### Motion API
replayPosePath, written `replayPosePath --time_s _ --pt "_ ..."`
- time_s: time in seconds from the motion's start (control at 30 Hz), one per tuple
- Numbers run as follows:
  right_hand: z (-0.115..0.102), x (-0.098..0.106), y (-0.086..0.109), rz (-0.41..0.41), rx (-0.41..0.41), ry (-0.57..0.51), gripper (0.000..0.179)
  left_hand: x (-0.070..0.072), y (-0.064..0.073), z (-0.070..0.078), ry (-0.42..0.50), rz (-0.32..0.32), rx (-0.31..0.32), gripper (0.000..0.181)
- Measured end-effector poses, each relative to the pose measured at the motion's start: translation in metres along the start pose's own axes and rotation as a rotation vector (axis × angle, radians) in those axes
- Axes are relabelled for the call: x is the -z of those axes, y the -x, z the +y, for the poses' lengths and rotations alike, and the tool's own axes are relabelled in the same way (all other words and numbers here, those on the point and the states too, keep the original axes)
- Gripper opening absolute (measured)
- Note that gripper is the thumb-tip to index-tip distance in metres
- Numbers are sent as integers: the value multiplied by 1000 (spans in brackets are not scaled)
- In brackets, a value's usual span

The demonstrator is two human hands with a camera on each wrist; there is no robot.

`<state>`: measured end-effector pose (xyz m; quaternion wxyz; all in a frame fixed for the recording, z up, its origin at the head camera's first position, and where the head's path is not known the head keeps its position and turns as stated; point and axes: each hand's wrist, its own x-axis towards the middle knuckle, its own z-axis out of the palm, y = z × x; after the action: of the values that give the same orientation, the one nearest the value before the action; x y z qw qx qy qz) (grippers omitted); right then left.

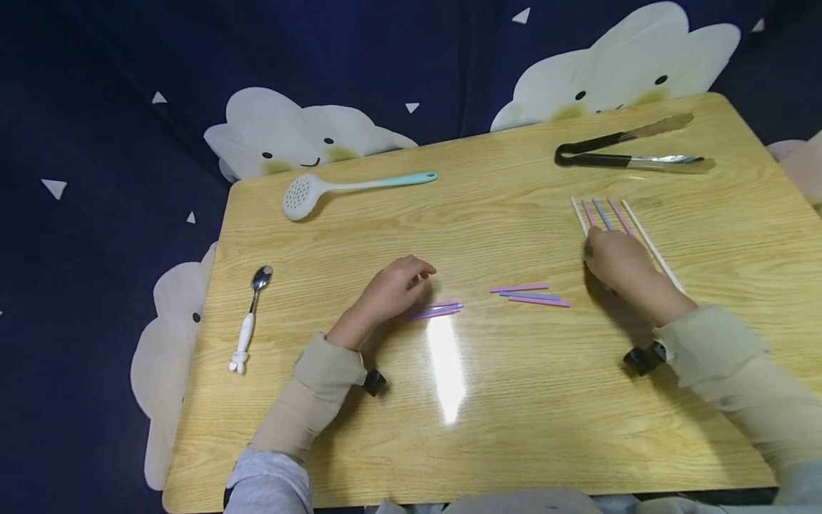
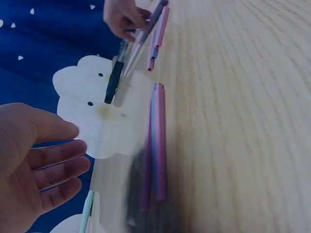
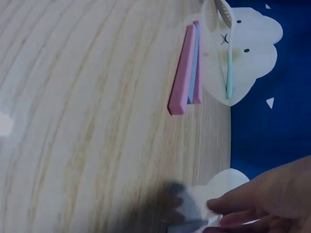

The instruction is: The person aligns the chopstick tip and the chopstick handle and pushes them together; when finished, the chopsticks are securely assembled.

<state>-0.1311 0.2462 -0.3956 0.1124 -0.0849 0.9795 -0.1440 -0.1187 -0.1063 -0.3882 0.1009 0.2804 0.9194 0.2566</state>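
Observation:
My left hand (image 1: 394, 289) hovers with loosely bent fingers, holding nothing, just beyond a group of pink and blue sticks (image 1: 443, 310). In the left wrist view those sticks (image 2: 159, 141) lie side by side on the table. Over at the right, my right hand (image 1: 619, 268) pinches the leftmost white stick (image 1: 578, 214) of a row with its fingertips. Pink and blue sticks (image 1: 602, 213) and another white stick (image 1: 655, 246) lie beside it, partly covered by the hand. Between the hands is a second group of pink and blue sticks (image 1: 533, 295).
Black-handled metal tongs (image 1: 594, 160) lie at the back right of the wooden table (image 1: 514, 428). A slotted skimmer (image 1: 359, 186) with a mint handle is at the back left. A spoon (image 1: 247, 328) with a white handle lies near the left edge. A dark cloud-print curtain (image 1: 359, 50) hangs behind.

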Motion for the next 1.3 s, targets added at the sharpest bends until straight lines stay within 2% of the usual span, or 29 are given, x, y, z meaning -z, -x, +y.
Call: replayPosePath --time_s 0.1,0.2,0.33,0.47,0.57,0.7,0.77,1.1,1.2,1.3 --pt "-7 -1 -1 67 76 68 21 -4 0 -1 -53 -25 -33 19" --pt "-14 -3 -2 81 209 52 27 -8 2 -4 -87 -32 -69 17" --pt "-20 -10 -5 65 417 -50 14 -14 4 -7 -118 -31 -124 12" --pt "-26 -18 -7 48 551 -162 7 -17 6 -8 -150 -57 -135 10" --pt "-29 -23 -9 0 575 -190 7 -19 7 -9 -173 -68 -130 8" --pt "-33 -28 -11 -73 561 -146 7 -22 7 -11 -206 -42 -154 6" --pt "-35 -30 -11 -76 567 -121 7 -24 7 -11 -228 -27 -168 5" --pt "-38 -35 -11 0 630 -36 10 -27 5 -11 -358 34 -223 6" --pt "-39 -36 -11 32 649 -15 11 -27 4 -11 -351 33 -201 5" --pt "-39 -37 -11 45 648 -15 10 -26 3 -11 -303 12 -145 4"
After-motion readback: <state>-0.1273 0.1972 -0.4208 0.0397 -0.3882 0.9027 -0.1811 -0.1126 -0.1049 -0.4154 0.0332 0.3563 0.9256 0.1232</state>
